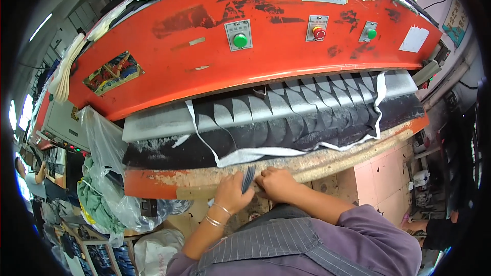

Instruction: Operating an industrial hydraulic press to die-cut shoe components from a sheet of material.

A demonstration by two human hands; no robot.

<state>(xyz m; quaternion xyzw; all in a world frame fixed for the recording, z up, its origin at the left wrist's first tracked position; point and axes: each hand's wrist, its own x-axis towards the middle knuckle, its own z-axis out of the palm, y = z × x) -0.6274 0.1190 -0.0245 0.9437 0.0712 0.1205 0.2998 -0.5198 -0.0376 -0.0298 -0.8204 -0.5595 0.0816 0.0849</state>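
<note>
My left hand [231, 193] is closed around a small bundle of dark grey strips [248, 179], which stick up from the fingers at the front edge of the work board [199, 178]. Just right of it, my right hand [277, 184] rests at the same edge with curled fingers; whatever is in them is hidden. Beyond the hands, a dark sheet [327, 135] with rows of curved, blade-like cut shapes lies on the machine bed. A wavy white strip [266, 152] of leftover material runs along its near side and up both ends.
The red machine front [189, 61] spans the far side, low over the bed, with a green button [240, 41], a red knob [319, 33] and another green button [371, 34]. Clear plastic bags [110, 168] hang at the left. A person [35, 179] is far left.
</note>
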